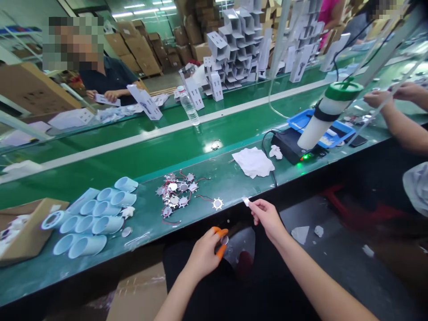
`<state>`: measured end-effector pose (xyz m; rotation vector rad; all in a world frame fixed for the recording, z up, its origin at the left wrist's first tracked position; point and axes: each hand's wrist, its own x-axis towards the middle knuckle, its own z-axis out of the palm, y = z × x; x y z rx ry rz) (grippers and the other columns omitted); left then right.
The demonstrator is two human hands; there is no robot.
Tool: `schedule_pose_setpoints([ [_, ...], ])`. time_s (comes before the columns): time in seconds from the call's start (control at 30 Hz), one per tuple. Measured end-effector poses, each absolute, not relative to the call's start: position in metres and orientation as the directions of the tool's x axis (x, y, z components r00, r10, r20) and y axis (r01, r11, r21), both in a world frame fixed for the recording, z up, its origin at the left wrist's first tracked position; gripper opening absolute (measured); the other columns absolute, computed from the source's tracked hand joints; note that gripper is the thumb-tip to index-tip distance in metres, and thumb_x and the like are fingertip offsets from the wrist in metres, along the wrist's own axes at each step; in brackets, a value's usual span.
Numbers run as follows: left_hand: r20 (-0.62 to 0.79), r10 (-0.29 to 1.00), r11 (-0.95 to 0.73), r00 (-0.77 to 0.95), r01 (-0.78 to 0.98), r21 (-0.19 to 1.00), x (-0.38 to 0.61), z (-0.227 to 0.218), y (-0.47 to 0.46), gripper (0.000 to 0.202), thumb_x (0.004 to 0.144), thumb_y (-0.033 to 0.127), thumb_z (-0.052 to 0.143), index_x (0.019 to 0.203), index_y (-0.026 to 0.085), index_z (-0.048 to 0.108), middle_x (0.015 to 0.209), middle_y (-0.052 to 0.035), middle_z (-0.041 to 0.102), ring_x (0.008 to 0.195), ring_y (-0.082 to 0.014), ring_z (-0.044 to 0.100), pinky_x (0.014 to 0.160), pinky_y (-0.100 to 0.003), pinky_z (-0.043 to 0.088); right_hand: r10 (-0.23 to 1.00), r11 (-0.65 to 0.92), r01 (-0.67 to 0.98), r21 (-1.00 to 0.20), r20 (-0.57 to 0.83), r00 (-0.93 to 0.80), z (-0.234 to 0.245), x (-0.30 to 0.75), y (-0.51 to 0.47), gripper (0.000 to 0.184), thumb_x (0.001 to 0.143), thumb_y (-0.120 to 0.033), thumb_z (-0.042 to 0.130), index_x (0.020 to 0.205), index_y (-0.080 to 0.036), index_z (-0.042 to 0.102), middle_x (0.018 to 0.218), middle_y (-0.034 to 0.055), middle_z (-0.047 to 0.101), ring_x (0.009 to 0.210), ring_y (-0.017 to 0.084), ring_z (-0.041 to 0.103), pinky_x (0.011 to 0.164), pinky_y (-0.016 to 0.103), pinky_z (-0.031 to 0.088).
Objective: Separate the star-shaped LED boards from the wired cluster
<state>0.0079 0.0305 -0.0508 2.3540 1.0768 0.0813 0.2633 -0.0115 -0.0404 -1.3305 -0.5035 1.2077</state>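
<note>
My left hand, with orange covers on its thumb and a finger, is closed on a small round metal disc below the bench edge. A small white scrap, perhaps tissue, is pinched in my right hand at the bench's front edge. Between and beyond my hands lies a single star-shaped metal part with thin red wires. To its left is a pile of similar wired discs. A crumpled white cloth or paper lies beyond my right hand.
Light-blue cups and a cardboard box stand at the left. A black device, a white cylinder with a green cap and a blue tray are at the right. A bottle stands across the green belt; co-workers are nearby.
</note>
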Motion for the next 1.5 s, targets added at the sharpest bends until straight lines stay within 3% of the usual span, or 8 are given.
schedule_pose_setpoints([
  [0.23,-0.275,0.859,-0.344,0.432,0.885,0.315,-0.002,-0.114,0.084,0.058,0.088,0.008,0.046,0.146,0.008,0.051,0.153,-0.0198,0.042,0.138,-0.038,0.049,0.119,-0.056,0.042,0.903,-0.142,-0.242,-0.96,-0.226,0.365,-0.019,0.278,0.002,0.074,0.062,-0.072,0.072,0.089,-0.006,0.053,0.075,0.0023,0.051,0.053,0.001,0.044,0.05,0.017,0.039],
  [0.37,-0.318,0.767,-0.382,0.558,0.794,0.472,0.003,-0.077,0.057,0.037,0.093,0.022,0.054,0.129,0.026,0.066,0.124,-0.0036,0.066,0.111,-0.0185,0.066,0.101,-0.035,0.057,0.92,-0.071,-0.087,-0.994,-0.099,0.379,-0.008,0.296,0.031,0.075,0.066,-0.077,0.066,0.092,-0.007,0.054,0.072,0.0022,0.05,0.051,0.002,0.046,0.05,0.016,0.04],
  [0.47,0.068,0.728,-0.556,0.682,0.53,0.64,0.018,-0.038,0.043,0.032,0.098,0.034,0.054,0.129,0.038,0.063,0.119,0.0033,0.066,0.107,-0.0067,0.064,0.095,-0.02,0.056,0.914,-0.016,-0.039,-0.999,-0.031,0.405,-0.007,0.301,0.061,0.078,0.066,-0.08,0.063,0.097,-0.008,0.055,0.073,0.0022,0.051,0.052,0.002,0.046,0.05,0.016,0.041],
  [0.57,0.354,0.7,-0.711,0.62,0.559,0.428,0.033,-0.009,0.059,0.046,0.097,0.033,0.057,0.142,0.033,0.053,0.134,-0.0033,0.058,0.126,-0.0143,0.055,0.113,-0.034,0.05,0.919,0.014,-0.032,-0.999,0.0,0.394,-0.013,0.295,0.084,0.082,0.063,-0.084,0.061,0.095,-0.008,0.055,0.071,0.0022,0.049,0.051,0.002,0.044,0.048,0.017,0.038],
  [0.7,0.098,0.798,-0.599,0.595,0.764,0.239,0.046,0.011,0.096,0.064,0.088,0.029,0.068,0.148,0.022,0.048,0.141,-0.0073,0.048,0.128,-0.0235,0.046,0.117,-0.045,0.046,0.912,0.016,0.032,-0.999,0.027,0.409,-0.024,0.288,0.092,0.084,0.061,-0.086,0.06,0.088,-0.006,0.058,0.072,0.0043,0.05,0.055,-0.001,0.042,0.05,0.012,0.034],
  [1.0,-0.161,0.793,-0.463,0.588,0.753,0.468,0.068,0.032,0.108,0.034,0.074,0.014,0.069,0.107,0.021,0.061,0.111,-0.0021,0.057,0.102,-0.0166,0.052,0.091,-0.034,0.046,0.911,0.0,-0.08,-0.997,-0.033,0.412,-0.029,0.291,0.088,0.084,0.061,-0.084,0.063,0.091,-0.005,0.056,0.072,0.0036,0.048,0.056,-0.001,0.041,0.051,0.014,0.034],
  [1.3,0.082,0.911,-0.393,0.405,0.791,0.469,0.105,0.122,0.264,0.038,0.071,0.031,0.081,0.103,0.02,0.063,0.101,-0.0002,0.065,0.084,-0.0107,0.059,0.076,-0.025,0.047,0.912,0.007,0.03,-1.0,0.019,0.41,-0.039,0.29,0.094,0.079,0.07,-0.081,0.057,0.089,-0.005,0.059,0.074,0.0057,0.049,0.066,-0.002,0.042,0.062,0.012,0.036],
  [1.5,0.097,0.952,-0.304,0.289,0.918,0.256,0.111,0.122,0.372,0.057,0.074,0.03,0.081,0.126,0.015,0.06,0.132,-0.0124,0.058,0.115,-0.0242,0.06,0.1,-0.038,0.051,0.908,-0.008,0.11,-0.994,0.039,0.417,-0.048,0.291,0.095,0.076,0.073,-0.08,0.055,0.09,-0.006,0.061,0.079,0.0071,0.053,0.07,0.0,0.045,0.065,0.012,0.037],
])
